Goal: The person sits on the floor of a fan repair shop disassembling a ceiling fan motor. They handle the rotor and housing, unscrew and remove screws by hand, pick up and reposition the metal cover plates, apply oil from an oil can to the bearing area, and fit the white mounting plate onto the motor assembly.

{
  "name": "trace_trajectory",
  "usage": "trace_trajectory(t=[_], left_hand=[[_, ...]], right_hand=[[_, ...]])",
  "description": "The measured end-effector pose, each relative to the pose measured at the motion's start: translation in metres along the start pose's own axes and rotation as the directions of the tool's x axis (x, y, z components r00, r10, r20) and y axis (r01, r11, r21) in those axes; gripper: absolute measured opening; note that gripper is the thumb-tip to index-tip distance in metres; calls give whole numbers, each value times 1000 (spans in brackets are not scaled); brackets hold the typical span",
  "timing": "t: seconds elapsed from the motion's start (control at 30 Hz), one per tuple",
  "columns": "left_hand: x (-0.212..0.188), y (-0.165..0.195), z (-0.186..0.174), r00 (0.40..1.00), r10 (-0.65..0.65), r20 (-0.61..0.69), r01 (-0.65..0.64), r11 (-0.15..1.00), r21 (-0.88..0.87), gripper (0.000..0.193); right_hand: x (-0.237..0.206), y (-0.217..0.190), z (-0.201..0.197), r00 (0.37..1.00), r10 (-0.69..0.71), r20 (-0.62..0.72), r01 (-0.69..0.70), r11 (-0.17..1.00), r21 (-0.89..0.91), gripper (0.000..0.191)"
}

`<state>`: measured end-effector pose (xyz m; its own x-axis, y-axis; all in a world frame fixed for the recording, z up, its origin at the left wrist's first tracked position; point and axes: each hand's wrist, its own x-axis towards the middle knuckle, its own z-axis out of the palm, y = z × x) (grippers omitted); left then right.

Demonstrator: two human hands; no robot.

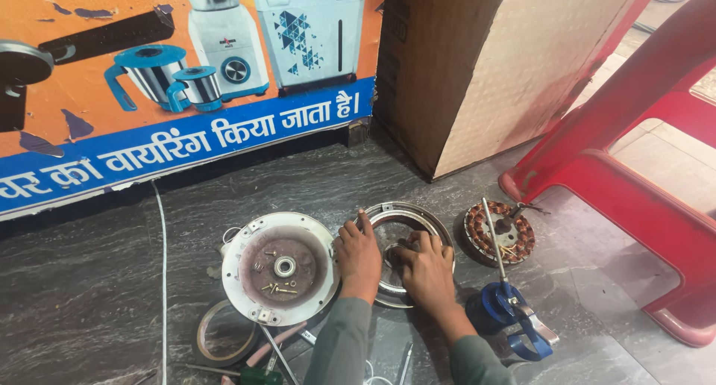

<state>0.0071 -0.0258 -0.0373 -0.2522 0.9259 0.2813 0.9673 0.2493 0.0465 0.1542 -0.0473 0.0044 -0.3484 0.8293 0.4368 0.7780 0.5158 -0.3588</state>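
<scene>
Both hands rest on a round metal motor cover [429,221] lying on the dark stone floor [89,295] at lower centre of the frame. The left hand [359,257] lies flat on its left rim, fingers together. The right hand [426,268] presses into the hollow middle, fingers curled, holding nothing loose. Across the upper left runs an orange and blue poster [179,79]; a cardboard box [492,64] stands at upper centre, a red plastic chair [634,146] at right. Left of the hands lies a white round housing [280,268] with loose screws inside. Right of them sits a copper-wound stator [501,232], and below it a blue tool [507,314]. A tape roll [224,342] lies lower left.
</scene>
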Motion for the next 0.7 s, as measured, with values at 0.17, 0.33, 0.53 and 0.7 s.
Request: trace_trajectory(t=[0.17,0.33,0.53,0.7], left_hand=[[3,2,1,1000,10,27,-9,999,-42,62],[2,3,1,1000,3,31,-2,998,-59,64],[-1,2,-1,1000,-12,21,14,995,-103,64],[0,3,-2,999,6,33,-3,996,-91,66]], right_hand=[[-4,-2,8,997,71,-44,-74,994,-78,28],[-5,2,9,992,122,39,-119,990,-80,21],[-3,2,0,1000,13,27,-12,999,-34,30],[-6,0,3,998,30,-47,-32,999,-29,30]])
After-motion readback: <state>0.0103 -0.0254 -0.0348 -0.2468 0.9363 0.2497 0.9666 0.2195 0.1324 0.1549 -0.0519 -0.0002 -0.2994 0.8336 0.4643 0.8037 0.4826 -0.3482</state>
